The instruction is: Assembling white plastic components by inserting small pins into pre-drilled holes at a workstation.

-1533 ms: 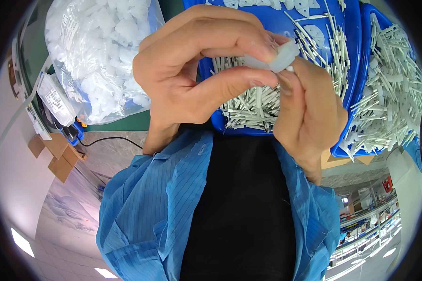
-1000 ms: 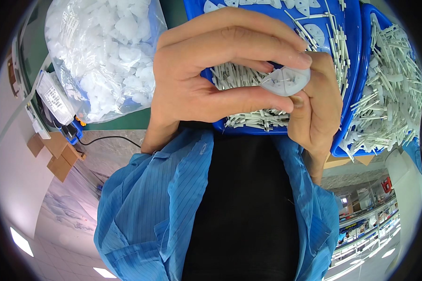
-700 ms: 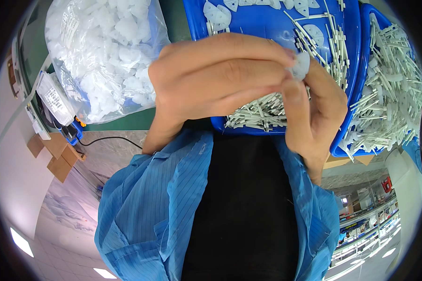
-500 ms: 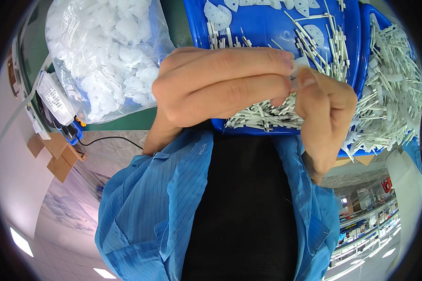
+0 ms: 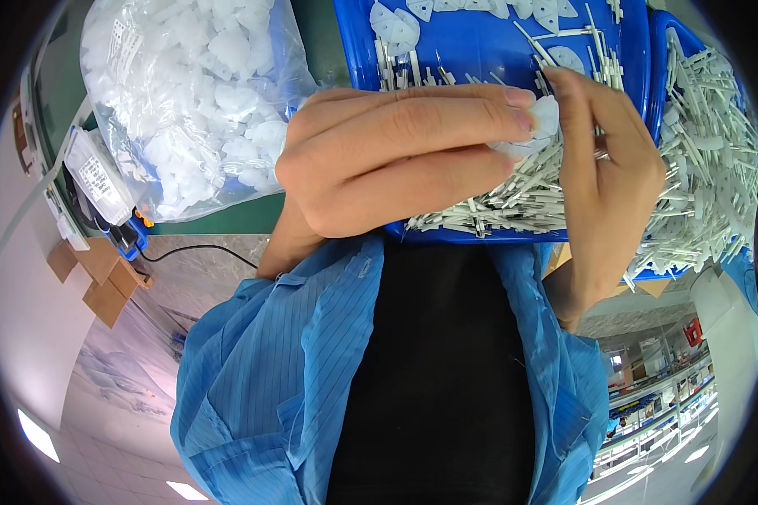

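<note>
My left hand [image 5: 396, 156] is above the front of a blue tray [image 5: 472, 42], fingers stretched to the right and pinching a translucent white plastic piece [image 5: 547, 122] with a rounded edge. Just right of that piece is my right hand [image 5: 611, 160], thumb and forefinger closed together; anything between them is too small to make out. Beneath both hands lie many thin white sticks [image 5: 497, 206], some with metallic ends. More flat white pieces [image 5: 396, 29], with small holes, are spread along the far part of the tray.
A large clear bag [image 5: 202, 109] full of white plastic pieces rests on the green table [image 5: 227, 220] at left. To the right, a second blue tray [image 5: 659, 67] holds a heap of assembled-looking white sticks and pieces [image 5: 707, 160]. A black cable [image 5: 198, 248] hangs at the table's front edge.
My right hand has drawn slightly right and away from the piece in my left hand, its fingertips now higher. More of the white plastic piece shows. My left hand has barely moved.
</note>
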